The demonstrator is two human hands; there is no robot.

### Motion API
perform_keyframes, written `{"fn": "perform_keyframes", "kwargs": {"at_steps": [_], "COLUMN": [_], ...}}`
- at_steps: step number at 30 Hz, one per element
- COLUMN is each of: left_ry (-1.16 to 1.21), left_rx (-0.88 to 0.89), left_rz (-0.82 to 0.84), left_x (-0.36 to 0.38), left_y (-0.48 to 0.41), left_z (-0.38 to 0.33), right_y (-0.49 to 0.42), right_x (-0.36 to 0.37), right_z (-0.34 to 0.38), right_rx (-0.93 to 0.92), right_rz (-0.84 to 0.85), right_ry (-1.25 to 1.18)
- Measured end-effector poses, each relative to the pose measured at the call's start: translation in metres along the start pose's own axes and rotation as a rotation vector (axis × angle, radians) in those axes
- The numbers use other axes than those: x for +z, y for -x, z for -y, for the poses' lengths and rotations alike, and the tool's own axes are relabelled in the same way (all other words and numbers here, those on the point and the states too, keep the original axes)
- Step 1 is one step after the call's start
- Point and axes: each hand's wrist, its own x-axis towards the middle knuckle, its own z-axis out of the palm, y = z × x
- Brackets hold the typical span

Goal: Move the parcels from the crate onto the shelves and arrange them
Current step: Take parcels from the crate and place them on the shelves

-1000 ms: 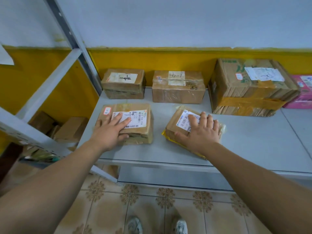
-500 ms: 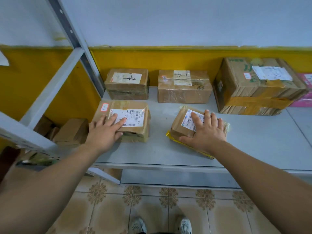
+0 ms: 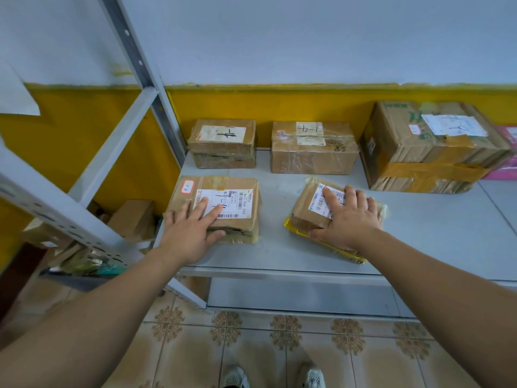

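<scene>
Two brown parcels lie near the front of the grey shelf [image 3: 419, 236]. My left hand [image 3: 193, 231] rests flat on the left parcel [image 3: 235, 191], fingers straight over its white label, thumb at its front edge. My right hand [image 3: 349, 217] lies flat on the smaller tilted parcel [image 3: 307, 203], which sits on a yellow mailer [image 3: 330, 245]. At the back stand a small box [image 3: 223, 144], a taped box [image 3: 313, 149] and a big carton [image 3: 428, 149]. No crate is in view.
A pink box [image 3: 506, 155] sits at the far right behind the carton. A grey shelf upright [image 3: 140, 63] and slanted braces rise at left, with more boxes [image 3: 131, 219] on a lower rack there. Tiled floor and my shoes lie below.
Both hands stay flat on their parcels. The left parcel has slid slightly left and squarer to the shelf edge; the right parcel has shifted slightly right and back.
</scene>
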Motion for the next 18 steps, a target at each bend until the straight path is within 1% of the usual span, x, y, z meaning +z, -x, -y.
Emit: {"fn": "perform_keyframes", "kwargs": {"at_steps": [2, 4, 6, 8, 12, 14, 18], "left_ry": [0.076, 0.173, 0.190, 0.160, 0.260, 0.245, 0.182], "left_rx": [-0.021, -0.042, -0.029, 0.032, 0.208, 0.292, 0.324], "left_rz": [-0.012, 0.010, 0.037, 0.020, -0.032, -0.031, 0.014], "left_x": [-0.004, -0.016, -0.030, -0.041, -0.053, -0.049, -0.031], "left_y": [0.002, -0.003, -0.008, -0.012, -0.019, -0.026, -0.037], "left_z": [-0.003, -0.006, -0.010, -0.018, -0.051, -0.067, -0.080], "right_y": [0.007, 0.013, 0.019, 0.027, 0.046, 0.054, 0.070], "right_x": [0.000, -0.003, -0.008, -0.014, -0.019, -0.014, 0.002], "right_z": [0.003, 0.005, 0.006, 0.006, 0.001, -0.005, -0.025], "right_rx": [-0.017, -0.029, -0.033, -0.020, 0.024, 0.045, 0.003], "right_rz": [-0.009, -0.018, -0.024, -0.030, -0.036, -0.011, 0.034], "right_ry": [0.008, -0.005, -0.021, -0.037, -0.030, -0.006, 0.030]}}
